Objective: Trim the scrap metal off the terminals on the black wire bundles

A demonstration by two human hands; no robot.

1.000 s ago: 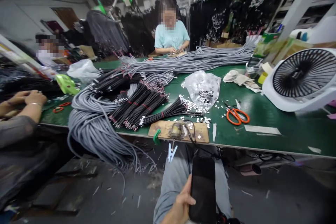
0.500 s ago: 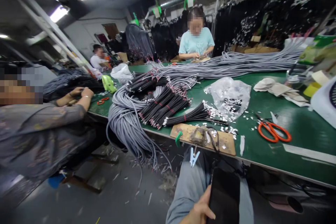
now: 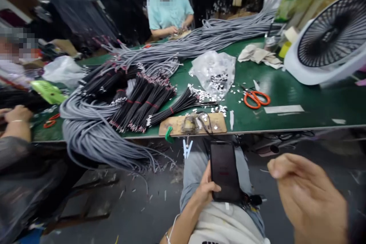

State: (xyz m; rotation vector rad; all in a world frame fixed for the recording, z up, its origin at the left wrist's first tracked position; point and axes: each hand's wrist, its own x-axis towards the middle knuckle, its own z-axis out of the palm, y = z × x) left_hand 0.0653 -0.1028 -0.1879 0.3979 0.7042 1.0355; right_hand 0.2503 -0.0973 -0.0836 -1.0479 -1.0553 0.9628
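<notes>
My left hand [image 3: 206,187] grips a black smartphone [image 3: 225,171] above my lap, thumb along its lower left edge. The screen is dark with faint reddish marks I cannot read. My right hand [image 3: 310,194] is raised at the right, close to the camera, apart from the phone. Its fingers are curled in, and nothing shows in them. Beyond the phone, a wooden board [image 3: 219,122] lies at the table edge with a small fixture, a green clip [image 3: 169,134] and a light blue clothespin [image 3: 187,148] hanging below.
Bundled black wires [image 3: 148,101] and grey cables [image 3: 105,137] lie left on the green table [image 3: 314,95], some hanging over its edge. Nearby are a plastic bag of scraps [image 3: 213,72], orange-handled scissors [image 3: 256,99] and a white fan [image 3: 303,68]. Two co-workers sit left and across.
The view has turned right and tilted down. My right hand has come into view at the right. The phone, still in my left hand, now shows whole, with faint marks on its screen.
</notes>
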